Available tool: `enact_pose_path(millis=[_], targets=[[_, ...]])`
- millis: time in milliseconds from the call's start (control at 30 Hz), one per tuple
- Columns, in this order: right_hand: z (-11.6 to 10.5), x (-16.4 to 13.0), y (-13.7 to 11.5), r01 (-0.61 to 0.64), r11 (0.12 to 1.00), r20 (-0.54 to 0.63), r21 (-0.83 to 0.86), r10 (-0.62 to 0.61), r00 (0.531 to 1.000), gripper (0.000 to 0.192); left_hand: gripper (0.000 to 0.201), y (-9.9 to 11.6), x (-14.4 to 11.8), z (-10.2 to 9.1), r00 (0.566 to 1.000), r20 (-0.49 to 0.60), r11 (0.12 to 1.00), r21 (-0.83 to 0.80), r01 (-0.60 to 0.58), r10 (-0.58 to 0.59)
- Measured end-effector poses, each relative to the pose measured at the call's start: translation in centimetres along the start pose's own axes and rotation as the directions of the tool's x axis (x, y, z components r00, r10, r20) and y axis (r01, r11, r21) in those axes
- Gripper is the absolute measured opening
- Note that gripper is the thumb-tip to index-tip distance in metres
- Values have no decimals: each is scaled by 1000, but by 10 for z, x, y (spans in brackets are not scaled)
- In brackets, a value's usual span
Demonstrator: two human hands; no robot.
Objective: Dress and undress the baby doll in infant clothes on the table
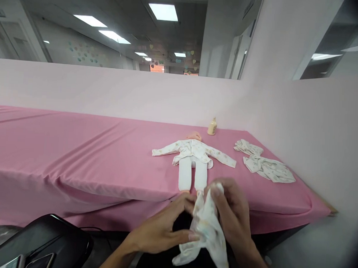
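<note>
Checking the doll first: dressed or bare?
Dressed: the doll lies on its back wearing a white printed top and white trousers.

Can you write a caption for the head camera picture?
Both hands hold a small white garment before a dressed doll.

Doll [193, 158] on table [76, 152], bottle [212, 126] behind, clothes [264, 164] to R, prob. phone [40, 260] near-L.
</note>
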State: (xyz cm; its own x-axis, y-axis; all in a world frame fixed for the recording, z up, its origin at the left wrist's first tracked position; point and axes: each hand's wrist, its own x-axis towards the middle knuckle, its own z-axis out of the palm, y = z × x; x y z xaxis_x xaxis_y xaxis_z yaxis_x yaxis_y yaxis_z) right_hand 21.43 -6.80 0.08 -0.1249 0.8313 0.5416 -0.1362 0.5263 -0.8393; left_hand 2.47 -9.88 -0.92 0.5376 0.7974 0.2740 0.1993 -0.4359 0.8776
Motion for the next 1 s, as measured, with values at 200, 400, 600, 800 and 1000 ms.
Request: enact_pose_path(millis=[200, 400, 600, 800, 1000], targets=[[13, 97, -22, 192, 969, -212, -152, -222, 952, 23, 33, 9, 66, -28, 920, -360, 971, 228, -76, 157], [-27, 190, 8, 230, 840, -276, -491, -400, 874, 34, 38, 13, 154, -117, 870, -441, 907, 420, -18, 222], [-71, 247, 48, 61, 678, -253, -732, -354, 900, 23, 41, 7, 213, -170, 961, -266, 892, 449, 61, 68], [-67, 238, 64, 122, 769, 132, -628, -49, 990, 31, 36, -5, 214, -151, 985, -148, 905, 425, -17, 88], [-43, 221, 45, 100, 827, 386, -553, 149, 910, 29, 30, -11, 213, -139, 968, -200, 877, 480, -37, 150]])
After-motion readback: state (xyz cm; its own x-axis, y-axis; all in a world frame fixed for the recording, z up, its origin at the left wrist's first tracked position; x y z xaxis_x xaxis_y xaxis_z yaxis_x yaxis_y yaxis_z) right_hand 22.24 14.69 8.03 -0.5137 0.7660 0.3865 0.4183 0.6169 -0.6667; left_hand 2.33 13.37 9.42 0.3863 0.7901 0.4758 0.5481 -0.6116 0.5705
